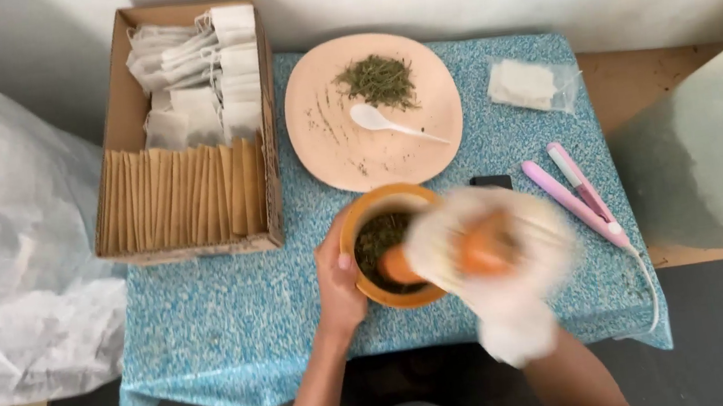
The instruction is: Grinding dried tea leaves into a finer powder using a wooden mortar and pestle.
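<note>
One cardboard box [116,104] holds white mesh bags and a row of brown sachets. One peach plate [336,142] carries dried herbs and one white spoon [375,120]. The left hand [337,283] cups one orange bowl [356,231] of herbs; the blurred right hand [499,255] grips an orange spoon [401,266] with a white bag.

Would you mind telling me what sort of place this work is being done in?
Probably a small home or cottage workstation for filling tea bags by hand. A cardboard box holds empty bags and paper envelopes, dried green herbs lie on a peach plate, and a pink heat sealer rests on the cloth-covered table.
</note>
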